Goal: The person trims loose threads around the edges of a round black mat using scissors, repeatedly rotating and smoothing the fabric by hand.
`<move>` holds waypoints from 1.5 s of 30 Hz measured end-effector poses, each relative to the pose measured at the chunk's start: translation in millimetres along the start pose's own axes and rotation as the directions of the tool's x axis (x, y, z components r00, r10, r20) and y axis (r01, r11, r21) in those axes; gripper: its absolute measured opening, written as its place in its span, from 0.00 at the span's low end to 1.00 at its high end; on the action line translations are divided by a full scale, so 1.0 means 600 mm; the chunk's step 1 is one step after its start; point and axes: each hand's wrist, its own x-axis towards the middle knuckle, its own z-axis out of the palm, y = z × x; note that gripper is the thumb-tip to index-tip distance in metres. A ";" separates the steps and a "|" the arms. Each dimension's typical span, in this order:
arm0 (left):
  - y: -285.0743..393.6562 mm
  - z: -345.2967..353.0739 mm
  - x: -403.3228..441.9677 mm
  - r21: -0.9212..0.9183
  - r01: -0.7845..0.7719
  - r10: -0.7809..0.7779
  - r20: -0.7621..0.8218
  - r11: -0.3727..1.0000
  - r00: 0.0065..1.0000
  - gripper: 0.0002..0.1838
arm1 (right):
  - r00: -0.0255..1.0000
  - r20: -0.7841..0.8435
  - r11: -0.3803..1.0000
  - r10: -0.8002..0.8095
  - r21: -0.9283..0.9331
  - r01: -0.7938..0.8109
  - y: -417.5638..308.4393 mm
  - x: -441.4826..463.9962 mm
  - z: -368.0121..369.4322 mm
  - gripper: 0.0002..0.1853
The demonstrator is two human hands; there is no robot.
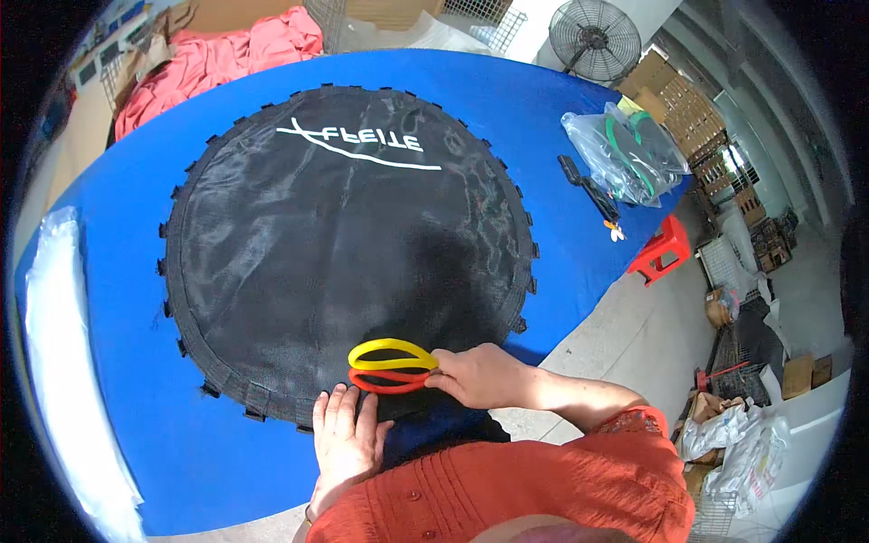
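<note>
A round black mesh trampoline mat (299,244) with white lettering and tabs around its rim lies flat before me. My right hand (480,374) is closed around a pair of scissors (391,347) with one yellow and one red handle loop. The loops point left over the mat's near edge, and the blades are hidden by my hand. My left hand (348,434) lies with fingers stretched out on the near rim of the mat, just left of and below the scissors.
The mat rests on a blue-covered table (127,344). Clear plastic bags (625,149) and a black tool (588,188) are at its right, a white plastic bundle (68,362) at its left. Beyond are a red stool (663,249), a fan (594,38) and pink cloth (217,68).
</note>
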 end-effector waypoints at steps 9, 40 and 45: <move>0.002 -0.002 0.001 -0.047 0.026 -0.027 -0.019 0.999 0.999 0.30 | 0.993 0.109 0.999 0.045 0.008 -0.046 -0.014 0.019 -0.013 0.19; 0.002 -0.007 0.004 -0.102 0.020 -0.028 -0.077 0.995 0.997 0.31 | 0.971 0.213 0.978 0.110 0.149 -0.143 -0.027 0.038 -0.007 0.22; 0.003 -0.013 0.007 -0.096 0.017 -0.024 -0.079 0.995 0.997 0.30 | 0.972 0.209 0.982 0.105 0.129 -0.134 -0.031 0.041 -0.005 0.21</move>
